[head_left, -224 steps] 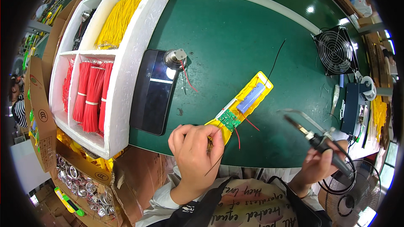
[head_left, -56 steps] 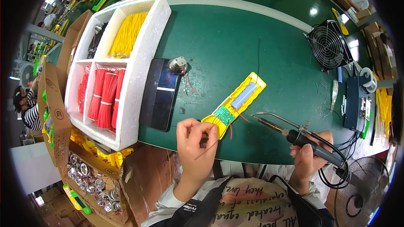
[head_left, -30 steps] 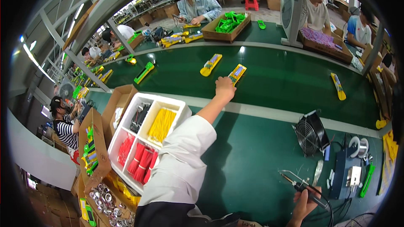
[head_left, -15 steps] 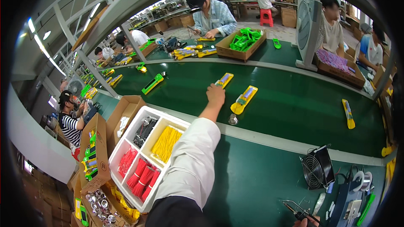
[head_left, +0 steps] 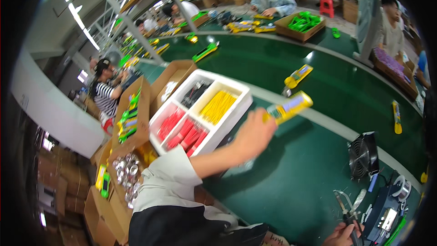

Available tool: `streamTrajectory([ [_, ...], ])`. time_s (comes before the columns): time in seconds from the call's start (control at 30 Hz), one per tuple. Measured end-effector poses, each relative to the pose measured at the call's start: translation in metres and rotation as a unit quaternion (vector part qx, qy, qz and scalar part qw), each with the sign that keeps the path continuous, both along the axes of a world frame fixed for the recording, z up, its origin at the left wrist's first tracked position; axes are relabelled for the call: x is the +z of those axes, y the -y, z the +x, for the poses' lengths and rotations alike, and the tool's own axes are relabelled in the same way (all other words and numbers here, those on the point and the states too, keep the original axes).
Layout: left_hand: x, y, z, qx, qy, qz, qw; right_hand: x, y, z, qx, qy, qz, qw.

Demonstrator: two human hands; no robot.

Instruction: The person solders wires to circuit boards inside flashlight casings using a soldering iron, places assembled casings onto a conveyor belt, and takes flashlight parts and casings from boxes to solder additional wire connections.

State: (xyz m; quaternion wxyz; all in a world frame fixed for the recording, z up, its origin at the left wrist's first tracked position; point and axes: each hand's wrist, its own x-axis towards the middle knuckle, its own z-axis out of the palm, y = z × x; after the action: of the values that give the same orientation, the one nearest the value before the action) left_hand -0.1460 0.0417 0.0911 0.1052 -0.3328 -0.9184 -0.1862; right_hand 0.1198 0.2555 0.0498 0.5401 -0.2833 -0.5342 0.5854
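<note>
My left hand (head_left: pixel 255 134), a little blurred, grips one end of a yellow flashlight shell (head_left: pixel 297 108) with a purple cell lying in it. The hand is above the green worktable, right of the white divided tray (head_left: pixel 243 100). At the lower right edge my right hand (head_left: pixel 341 235) is closed around the dark handle of a soldering iron (head_left: pixel 349 216), whose tip points up and left. A strand of solder wire seems to run beside the tip. A second yellow shell (head_left: pixel 298 76) lies on the green conveyor belt, with a silver reflector cup (head_left: pixel 287 92) at its near end.
Yellow, red and black wires fill the tray. Cardboard boxes hold green and yellow shells (head_left: pixel 129 120) and silver reflectors (head_left: pixel 127 173). A small black fan (head_left: pixel 363 156) and a soldering station (head_left: pixel 384 214) with a solder spool (head_left: pixel 402 188) stand right. Co-workers sit across the belt.
My left hand has lifted a yellow shell off the belt and drawn it back over the worktable. The view has turned, and more of my right hand and the soldering iron shows.
</note>
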Motion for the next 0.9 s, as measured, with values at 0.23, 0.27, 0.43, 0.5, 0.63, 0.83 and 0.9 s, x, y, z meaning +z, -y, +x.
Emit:
streamTrajectory([
  [0.23, -0.048, 0.036, 0.167, -0.025, 0.125, 0.038, 0.991, 0.002, 0.000, 0.006, -0.010, -0.057, 0.035, 0.998],
  [0.27, -0.051, 0.040, 0.171, -0.024, 0.127, 0.039, 0.991, -0.011, -0.004, 0.014, 0.001, -0.045, 0.002, 0.999],
  [0.43, -0.050, 0.070, 0.144, -0.073, 0.148, 0.120, 0.979, -0.013, 0.008, 0.020, -0.014, -0.022, 0.024, 0.999],
  [0.5, -0.043, 0.084, 0.110, -0.015, -0.015, 0.054, 0.998, -0.014, 0.013, 0.022, -0.008, -0.032, 0.017, 0.999],
  [0.63, -0.039, 0.104, 0.060, -0.048, -0.064, -0.026, 0.996, -0.013, 0.024, 0.020, 0.016, -0.026, 0.013, 0.999],
  [0.83, -0.050, 0.110, 0.037, -0.111, -0.079, -0.093, 0.986, -0.022, 0.029, 0.022, 0.077, -0.020, 0.037, 0.996],
  [0.9, -0.050, 0.105, 0.036, -0.133, -0.075, -0.113, 0.982, -0.022, 0.031, 0.019, 0.070, -0.015, 0.024, 0.997],
])
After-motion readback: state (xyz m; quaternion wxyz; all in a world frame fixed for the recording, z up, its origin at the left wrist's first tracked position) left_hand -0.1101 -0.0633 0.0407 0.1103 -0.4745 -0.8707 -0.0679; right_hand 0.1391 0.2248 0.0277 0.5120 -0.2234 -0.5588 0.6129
